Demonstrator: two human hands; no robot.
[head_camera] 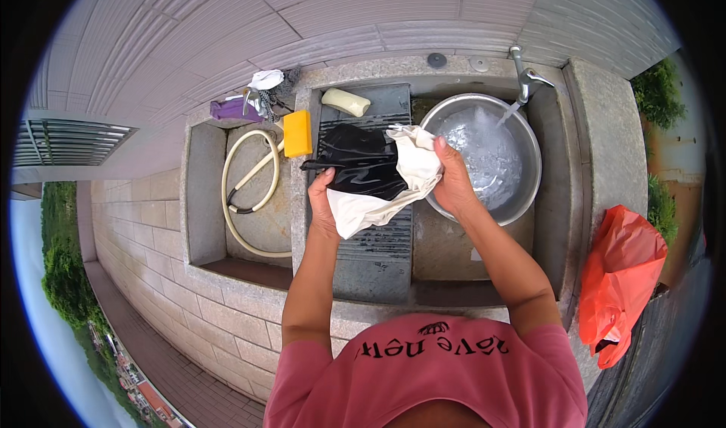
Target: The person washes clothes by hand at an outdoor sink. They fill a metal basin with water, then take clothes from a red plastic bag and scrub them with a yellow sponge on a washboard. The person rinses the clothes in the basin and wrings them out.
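Between my hands is a bunched wet garment with a glossy black part [363, 161] and white cloth [417, 161] along its right side and lower edge. My left hand [323, 204] grips its left side, thumb on top near the black corner. My right hand [454, 173] pinches the white cloth at the right. The garment is over a ribbed stone washboard [374, 258], partly hiding it. Just right of it, a round metal basin [536, 184] holds water, and a stream runs into it from a chrome tap [522, 82].
A yellow block [298, 134], probably soap, rests on the sink divider. A pale cylindrical object [346, 102] lies atop the washboard. A coiled cream hose [227, 218] fills the left basin, near a purple packet [229, 109] and second tap [252, 102]. An orange-red plastic bag [621, 280] stands on the right ledge.
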